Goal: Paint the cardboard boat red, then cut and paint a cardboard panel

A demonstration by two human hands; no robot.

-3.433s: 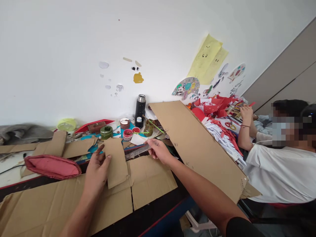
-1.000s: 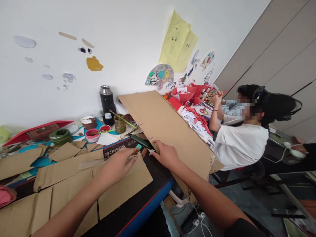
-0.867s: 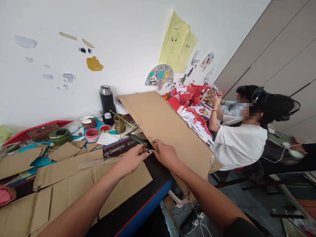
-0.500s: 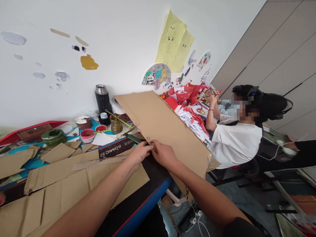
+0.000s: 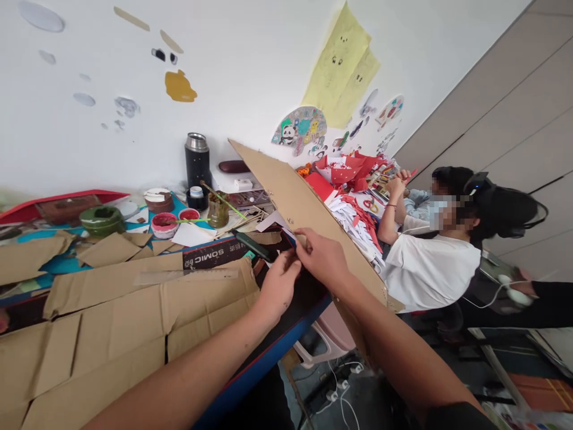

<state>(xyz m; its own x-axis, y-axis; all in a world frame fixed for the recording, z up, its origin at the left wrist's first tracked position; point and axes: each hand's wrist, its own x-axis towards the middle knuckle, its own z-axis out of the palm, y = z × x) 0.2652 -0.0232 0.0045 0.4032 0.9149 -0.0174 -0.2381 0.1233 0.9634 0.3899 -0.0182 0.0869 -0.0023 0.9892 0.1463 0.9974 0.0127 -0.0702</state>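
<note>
Both hands on the big cardboard sheet (image 5: 313, 209): right hand (image 5: 323, 258) pinches its near edge, left hand (image 5: 278, 286) curls loosely beneath (its grip is hidden). Best kept low on that edge, lifting evenly so the sheet doesn't buckle.

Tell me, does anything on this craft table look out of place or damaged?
The big cardboard sheet is odd: it stands tilted on edge off the table's right side, gripped by the right hand and left hand, with small holes punched near its edge. Torn cardboard pieces cover the table unevenly, and red paper scraps are heaped behind.

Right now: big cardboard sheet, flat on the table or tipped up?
Tipped up. The cardboard sheet slants off the table edge, right hand gripping its edge.
</note>
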